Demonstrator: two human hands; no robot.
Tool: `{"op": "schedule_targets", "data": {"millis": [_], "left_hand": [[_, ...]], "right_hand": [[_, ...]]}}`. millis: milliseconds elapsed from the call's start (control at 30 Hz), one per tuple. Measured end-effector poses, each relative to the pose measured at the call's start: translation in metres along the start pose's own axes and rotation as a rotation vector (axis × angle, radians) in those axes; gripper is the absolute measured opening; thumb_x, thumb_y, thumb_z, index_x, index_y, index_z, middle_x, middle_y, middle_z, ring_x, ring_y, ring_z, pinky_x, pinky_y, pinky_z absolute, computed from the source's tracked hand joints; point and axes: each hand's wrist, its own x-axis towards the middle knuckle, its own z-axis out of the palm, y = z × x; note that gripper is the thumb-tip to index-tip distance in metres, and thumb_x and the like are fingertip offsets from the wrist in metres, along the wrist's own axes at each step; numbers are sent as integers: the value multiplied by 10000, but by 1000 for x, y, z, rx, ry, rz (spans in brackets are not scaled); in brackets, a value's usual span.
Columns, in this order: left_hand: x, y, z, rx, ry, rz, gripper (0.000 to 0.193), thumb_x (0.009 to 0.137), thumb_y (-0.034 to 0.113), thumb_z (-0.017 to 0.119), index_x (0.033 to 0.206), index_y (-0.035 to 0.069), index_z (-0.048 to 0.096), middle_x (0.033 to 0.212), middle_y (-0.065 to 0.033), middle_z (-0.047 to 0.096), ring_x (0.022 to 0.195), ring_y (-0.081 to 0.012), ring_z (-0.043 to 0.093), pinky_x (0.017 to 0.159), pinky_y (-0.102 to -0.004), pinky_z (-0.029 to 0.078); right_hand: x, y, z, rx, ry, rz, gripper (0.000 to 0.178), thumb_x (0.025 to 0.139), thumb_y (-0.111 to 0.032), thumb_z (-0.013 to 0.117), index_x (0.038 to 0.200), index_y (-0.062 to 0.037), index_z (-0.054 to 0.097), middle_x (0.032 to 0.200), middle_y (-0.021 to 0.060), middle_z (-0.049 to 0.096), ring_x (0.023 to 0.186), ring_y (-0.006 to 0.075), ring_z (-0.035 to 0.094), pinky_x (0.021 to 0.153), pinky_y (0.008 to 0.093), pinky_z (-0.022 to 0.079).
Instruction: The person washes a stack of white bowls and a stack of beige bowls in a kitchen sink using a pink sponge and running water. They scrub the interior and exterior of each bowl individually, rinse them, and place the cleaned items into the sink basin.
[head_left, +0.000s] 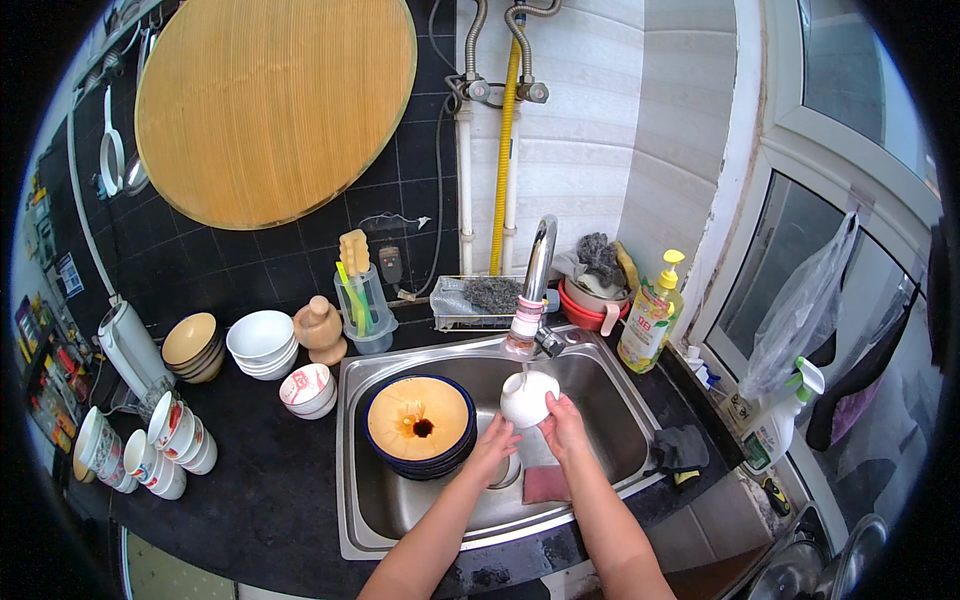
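Note:
A small white bowl [529, 399] is tipped on its side under the tap [530, 310], with a thin stream of water running onto it. My right hand [563, 425] is closed on the bowl's right edge. The fingers of my left hand [492, 448] are stretched out at the bowl's lower left; whether they touch it I cannot tell. Left of my hands, in the steel sink [600, 400], stands a stack of yellow bowls with dark blue rims [440, 395]; the top one holds a little dark liquid. A reddish sponge or cloth [546, 485] lies in the sink below my right wrist.
White bowls [262, 340], brown bowls [194, 345] and patterned cups [180, 430] stand on the black counter [270, 480] at left. A utensil holder [365, 310] is behind the sink. A soap bottle [652, 320] and dark cloth [680, 450] sit at right.

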Motion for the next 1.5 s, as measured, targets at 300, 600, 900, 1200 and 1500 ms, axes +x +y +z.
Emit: {"op": "schedule_targets", "data": {"millis": [300,600,900,1200,1500], "left_hand": [[-2,2,7,51,123,49,656,873,365,535,1349,92,176,1183,-168,450,858,-207,585,656,-310,508],[19,-40,-3,-113,235,-72,421,938,306,356,1256,79,198,1032,-205,510,663,-270,614,440,-347,523],[6,-19,5,-42,220,-93,425,952,281,351,1307,114,187,1210,-164,421,964,-294,559,647,-378,546],[3,-18,4,-93,176,31,531,809,-48,370,1314,31,227,1278,-188,360,1113,-335,472,783,-439,516],[14,-40,-16,-429,-123,-454,450,874,347,476,1181,54,327,970,-172,534,654,-271,585,545,-382,528]], "right_hand": [[-37,-7,35,-1603,-159,-192,189,766,-196,629,938,-130,672,802,160,634,735,278,631,691,323,490],[-39,-20,37,-1777,-450,209,283,819,-316,492,964,-149,668,840,141,648,786,290,624,743,351,481],[-32,-3,19,-1744,-306,-20,257,753,-265,585,960,-135,662,889,158,635,824,320,607,765,395,466],[-18,-10,1,-1633,169,-185,397,732,-208,646,1096,-68,570,824,188,639,793,335,622,726,394,488],[-19,-21,-1,-1651,404,52,318,787,-314,520,862,-51,682,639,130,639,596,232,644,686,355,492]]}}
